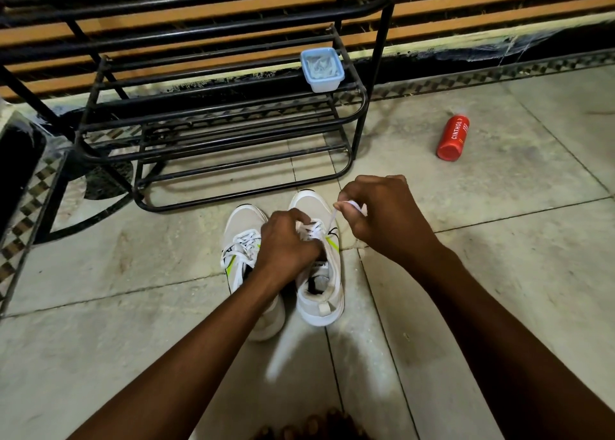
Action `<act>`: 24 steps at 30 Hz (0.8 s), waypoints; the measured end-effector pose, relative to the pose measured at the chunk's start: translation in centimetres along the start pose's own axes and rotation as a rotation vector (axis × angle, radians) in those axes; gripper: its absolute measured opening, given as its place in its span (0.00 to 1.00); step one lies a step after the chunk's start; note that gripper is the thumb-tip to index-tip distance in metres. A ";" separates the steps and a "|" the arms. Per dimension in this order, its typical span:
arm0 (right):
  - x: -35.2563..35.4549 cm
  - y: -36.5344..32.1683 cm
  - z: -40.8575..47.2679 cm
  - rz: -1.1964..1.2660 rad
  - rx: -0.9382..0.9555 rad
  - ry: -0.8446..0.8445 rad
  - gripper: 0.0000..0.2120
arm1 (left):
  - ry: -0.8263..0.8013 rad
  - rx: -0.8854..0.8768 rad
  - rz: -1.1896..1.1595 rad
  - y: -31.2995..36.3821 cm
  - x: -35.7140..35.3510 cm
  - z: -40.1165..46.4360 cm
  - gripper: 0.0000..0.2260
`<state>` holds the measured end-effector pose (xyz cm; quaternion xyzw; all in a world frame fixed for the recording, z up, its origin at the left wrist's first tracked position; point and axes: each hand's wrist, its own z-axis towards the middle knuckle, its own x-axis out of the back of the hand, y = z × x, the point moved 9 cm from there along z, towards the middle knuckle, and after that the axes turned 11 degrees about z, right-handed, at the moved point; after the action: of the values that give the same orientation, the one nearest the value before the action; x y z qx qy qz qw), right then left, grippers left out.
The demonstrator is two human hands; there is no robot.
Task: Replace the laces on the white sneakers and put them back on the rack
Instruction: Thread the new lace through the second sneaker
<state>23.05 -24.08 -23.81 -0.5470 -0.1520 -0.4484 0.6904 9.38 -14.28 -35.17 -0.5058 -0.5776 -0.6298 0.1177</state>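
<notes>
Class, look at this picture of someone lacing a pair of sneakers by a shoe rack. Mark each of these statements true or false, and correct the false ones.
1. Both white sneakers stand on the floor in front of the rack. True.
2. The right hand pinches a white lace rising from the right-hand sneaker. True.
3. The red bottle stands upright on the rack. False: it lies on its side on the floor tiles, right of the rack.
4. The left hand rests flat on the floor. False: its fingers curl at the laces of the right-hand sneaker.
5. A pale blue container sits on a rack shelf. True.
</notes>
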 end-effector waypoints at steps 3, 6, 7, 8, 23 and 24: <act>0.9 1.0 0.2 0.309 -0.103 0.130 0.04 | -0.122 -0.137 -0.288 3.0 -0.3 0.0 0.20; 1.3 2.7 -0.3 0.557 -0.250 0.243 0.03 | -0.175 -0.153 -0.553 5.3 0.4 0.4 0.14; 1.2 3.3 -0.6 0.606 -0.286 0.261 0.03 | -0.145 -0.117 -0.602 5.3 0.7 0.7 0.10; 0.9 3.9 -0.9 0.631 -0.319 0.265 0.04 | -0.124 -0.063 -0.663 4.9 1.0 1.0 0.07; -7.4 12.4 -7.5 0.143 -0.585 -0.216 0.12 | -0.013 0.457 -1.048 -1.4 0.6 1.9 0.06; -7.5 12.6 -7.7 0.111 -0.595 -0.233 0.11 | -0.007 0.467 -1.044 -1.6 0.5 1.9 0.06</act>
<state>26.61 -27.55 -39.62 -0.7798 -0.0622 -0.3690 0.5018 8.88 -11.96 -36.08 -0.1160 -0.8751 -0.4586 -0.1021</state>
